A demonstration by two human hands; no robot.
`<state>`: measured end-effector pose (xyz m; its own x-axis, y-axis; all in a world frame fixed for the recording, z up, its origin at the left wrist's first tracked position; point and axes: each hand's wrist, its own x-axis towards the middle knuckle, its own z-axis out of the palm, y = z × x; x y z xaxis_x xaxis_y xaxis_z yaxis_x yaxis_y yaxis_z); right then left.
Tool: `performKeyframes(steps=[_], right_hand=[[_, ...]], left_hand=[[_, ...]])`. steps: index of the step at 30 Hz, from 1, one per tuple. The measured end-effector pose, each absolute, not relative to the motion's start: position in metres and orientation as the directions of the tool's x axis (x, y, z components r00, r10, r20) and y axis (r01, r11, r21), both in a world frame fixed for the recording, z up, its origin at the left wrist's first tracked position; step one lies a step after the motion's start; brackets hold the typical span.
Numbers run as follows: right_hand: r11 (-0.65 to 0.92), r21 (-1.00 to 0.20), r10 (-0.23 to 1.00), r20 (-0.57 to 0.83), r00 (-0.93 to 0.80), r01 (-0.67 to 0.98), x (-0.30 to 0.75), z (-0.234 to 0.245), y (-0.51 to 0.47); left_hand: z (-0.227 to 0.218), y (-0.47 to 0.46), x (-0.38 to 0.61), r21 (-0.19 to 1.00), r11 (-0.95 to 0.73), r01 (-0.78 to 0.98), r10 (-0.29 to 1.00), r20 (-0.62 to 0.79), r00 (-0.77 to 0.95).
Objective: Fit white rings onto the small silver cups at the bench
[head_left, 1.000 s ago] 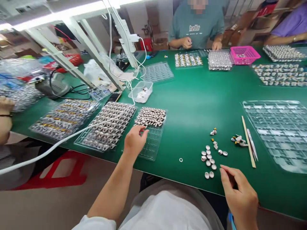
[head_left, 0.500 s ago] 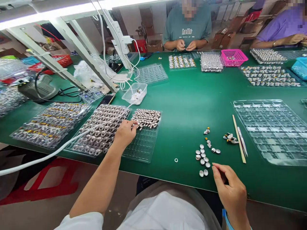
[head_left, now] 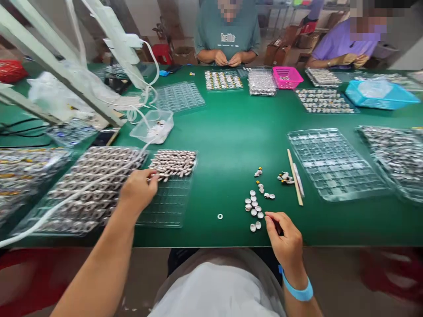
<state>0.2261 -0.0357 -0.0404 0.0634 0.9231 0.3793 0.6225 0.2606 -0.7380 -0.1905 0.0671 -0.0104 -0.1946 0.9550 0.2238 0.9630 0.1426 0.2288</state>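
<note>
My left hand (head_left: 139, 189) reaches over the left side of a clear tray (head_left: 168, 207) on the green table. Its thumb and fingers are pinched together at the front end of rows of glossy pale earbud shells (head_left: 175, 163). Whatever lies between the fingertips is hidden. My right hand (head_left: 284, 237), with a blue band at the wrist, rests near the table's front edge, fingers curled and thumb against the index finger. I cannot make out anything in that pinch. Just left of it lies a cluster of small round white caps (head_left: 254, 204). A small white ring (head_left: 220, 216) lies between the hands.
Small earbud parts (head_left: 285, 178) lie beside a wooden stick (head_left: 295, 177) and tweezers (head_left: 299, 180). An unfilled clear tray (head_left: 337, 167) is at right, a filled tray (head_left: 92, 176) at left. A white cable (head_left: 76, 193) crosses it. Two co-workers sit opposite.
The camera view has swung right, so the table's things sit farther left. My left hand remains at the earbud tray with its fingers pinched. My right hand stays beside the round caps.
</note>
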Motion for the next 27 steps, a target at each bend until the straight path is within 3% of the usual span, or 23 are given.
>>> performKeyframes(steps=[6, 9, 11, 14, 19, 23, 27], right_hand=[[0.148, -0.761, 0.935, 0.315, 0.161, 0.631, 0.242, -0.026, -0.034], [0.125, -0.704, 0.94, 0.31, 0.143, 0.699, 0.254, -0.019, -0.026], [0.159, -0.644, 0.952, 0.3, 0.057, 0.748, 0.259, -0.013, -0.014], [0.201, -0.559, 0.954, 0.3, -0.029, 0.804, 0.261, -0.002, 0.011], [0.285, -0.415, 0.957, 0.178, -0.23, 0.864, 0.249, 0.01, 0.053], [0.241, -0.327, 0.968, 0.145, -0.203, 0.914, 0.235, -0.002, 0.071], [0.24, -0.319, 0.967, 0.161, -0.197, 0.917, 0.228, -0.013, 0.074]], left_hand=[[-0.003, 0.05, -0.167, 0.26, 0.163, 0.952, 0.917, 0.316, -0.244], [0.003, 0.03, -0.123, 0.413, -0.072, 0.908, 0.944, 0.323, -0.073], [0.003, 0.017, -0.091, 0.555, -0.269, 0.787, 0.946, 0.305, 0.108], [-0.006, 0.005, -0.052, 0.646, -0.38, 0.662, 0.925, 0.271, 0.266], [-0.03, 0.001, -0.023, 0.713, -0.397, 0.578, 0.912, 0.235, 0.337], [-0.034, 0.001, -0.019, 0.729, -0.399, 0.556, 0.913, 0.257, 0.318], [-0.027, 0.0, -0.023, 0.743, -0.415, 0.526, 0.909, 0.306, 0.284]])
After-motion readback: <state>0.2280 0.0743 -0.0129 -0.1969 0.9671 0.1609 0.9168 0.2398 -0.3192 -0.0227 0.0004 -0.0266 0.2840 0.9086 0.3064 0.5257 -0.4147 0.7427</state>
